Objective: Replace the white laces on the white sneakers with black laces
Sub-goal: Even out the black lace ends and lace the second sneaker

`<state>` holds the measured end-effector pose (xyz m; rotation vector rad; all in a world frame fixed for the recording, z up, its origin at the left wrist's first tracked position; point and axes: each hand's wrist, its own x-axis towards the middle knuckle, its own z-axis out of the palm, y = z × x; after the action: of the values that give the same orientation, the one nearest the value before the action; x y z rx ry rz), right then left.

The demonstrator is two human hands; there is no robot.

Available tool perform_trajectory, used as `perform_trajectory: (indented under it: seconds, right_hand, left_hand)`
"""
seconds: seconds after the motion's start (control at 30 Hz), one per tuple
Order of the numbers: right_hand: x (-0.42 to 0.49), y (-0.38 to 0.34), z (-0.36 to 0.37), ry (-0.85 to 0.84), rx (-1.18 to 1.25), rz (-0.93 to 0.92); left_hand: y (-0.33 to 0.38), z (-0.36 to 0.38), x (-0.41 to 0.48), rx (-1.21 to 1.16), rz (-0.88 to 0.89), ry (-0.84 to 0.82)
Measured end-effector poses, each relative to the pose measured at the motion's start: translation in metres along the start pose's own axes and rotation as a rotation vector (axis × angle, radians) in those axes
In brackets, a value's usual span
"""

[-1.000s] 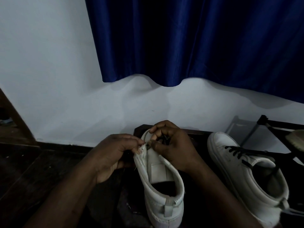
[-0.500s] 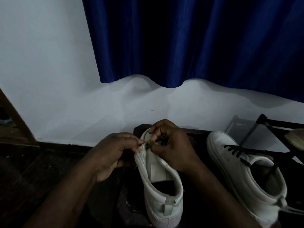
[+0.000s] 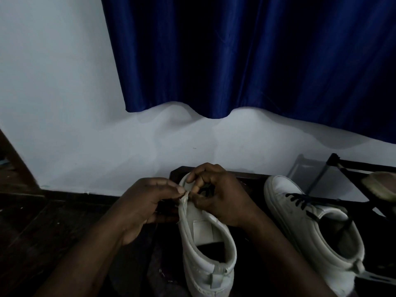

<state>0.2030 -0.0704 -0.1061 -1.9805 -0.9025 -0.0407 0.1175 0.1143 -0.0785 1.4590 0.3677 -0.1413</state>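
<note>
Near sneaker (image 3: 205,243) stands heel toward you, between your forearms. Your left hand (image 3: 145,202) pinches its left eyelet edge. Your right hand (image 3: 220,198) curls over the tongue, thumb and forefinger closing at that same edge (what they grip is too dark to tell). Second sneaker (image 3: 300,228) sits near on the right, apart, black lace (image 3: 300,199) threaded through it

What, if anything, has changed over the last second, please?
Nothing visibly moved. The left hand and right hand still pinch the near sneaker at its eyelet edge. The laced sneaker stays beside it.
</note>
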Motion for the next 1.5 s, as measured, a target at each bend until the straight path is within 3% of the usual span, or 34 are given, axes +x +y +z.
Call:
perform_trajectory:
  seconds: [0.23,0.43,0.57,0.73,0.8,0.93,1.03,1.1,1.17,1.3,1.4,1.5]
  right_hand:
    - [-0.001,-0.001,0.009,0.111,-0.158,-0.128]
    - [-0.006,0.007,0.010,0.182,-0.083,-0.070]
    - [-0.006,0.006,0.003,0.131,-0.040,-0.051]
    - [-0.005,0.004,0.003,0.103,-0.101,-0.052]
    - [-0.005,0.003,0.001,0.081,-0.134,-0.051]
    - [-0.004,0.002,-0.003,0.049,-0.156,-0.089]
    - [-0.004,0.002,-0.004,0.043,-0.142,-0.072]
    - [-0.004,0.001,-0.003,0.043,-0.142,-0.065]
    - [-0.004,0.000,-0.003,0.039,-0.139,-0.057]
    - [-0.005,-0.001,-0.003,0.048,-0.137,-0.060]
    - [-0.005,-0.002,-0.001,0.058,-0.133,-0.044]
    - [-0.006,-0.001,0.000,0.066,-0.129,-0.021]
  left_hand:
    - [-0.008,0.008,0.006,0.217,0.200,0.100]
    - [-0.011,0.010,0.009,0.223,0.245,0.122]
    - [-0.016,0.013,0.014,0.689,0.475,0.269]
    - [-0.025,0.024,0.017,0.957,0.576,0.374]
    - [-0.021,0.016,0.021,0.716,0.489,0.446]
    - [0.003,-0.014,0.015,-0.212,0.433,0.598]
    - [0.015,-0.041,0.005,-0.831,0.397,0.516]
    - [0.014,-0.050,0.004,-0.948,0.317,0.410]
    - [0.009,-0.043,0.007,-0.676,0.256,0.330]
    - [-0.011,-0.014,0.016,0.438,0.382,0.287]
    - [-0.021,-0.002,0.017,0.668,0.390,0.141]
    - [-0.020,0.000,0.015,0.772,0.454,0.158]
